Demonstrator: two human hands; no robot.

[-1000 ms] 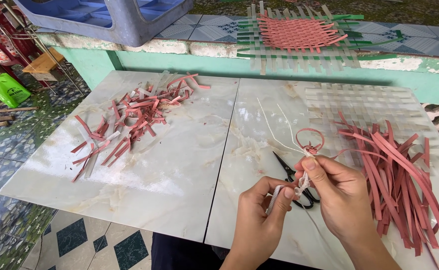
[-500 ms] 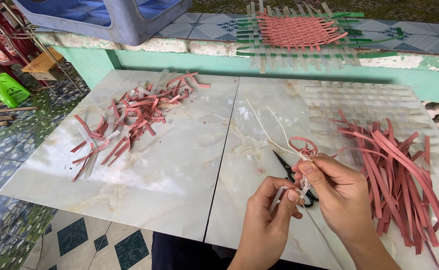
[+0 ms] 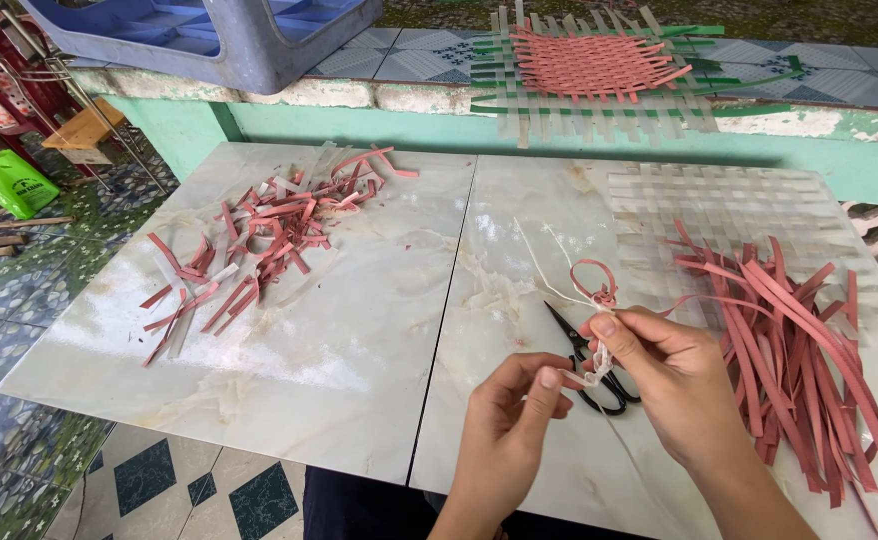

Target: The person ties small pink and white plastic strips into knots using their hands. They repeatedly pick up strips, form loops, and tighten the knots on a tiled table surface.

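Note:
My right hand (image 3: 671, 372) pinches a small twisted piece made of a red strip loop (image 3: 596, 281) and pale strips, held just above the marble table (image 3: 379, 330). My left hand (image 3: 511, 420) grips the pale braided lower end of the same piece (image 3: 597, 362). Thin pale strands (image 3: 544, 265) trail from the loop toward the far side. Black scissors (image 3: 591, 360) lie on the table directly under both hands, partly hidden by the fingers.
A pile of red and pale strip scraps (image 3: 259, 230) lies at the left. A bundle of long red strips (image 3: 794, 330) lies at the right over a pale woven mat (image 3: 739, 205). A red-and-green woven mat (image 3: 599, 65) sits on the ledge behind, beside a blue plastic stool (image 3: 219, 35).
Both hands shifted slightly nearer and lower with the looped piece. The left hand moved up along its braided end; the loop tilted a little.

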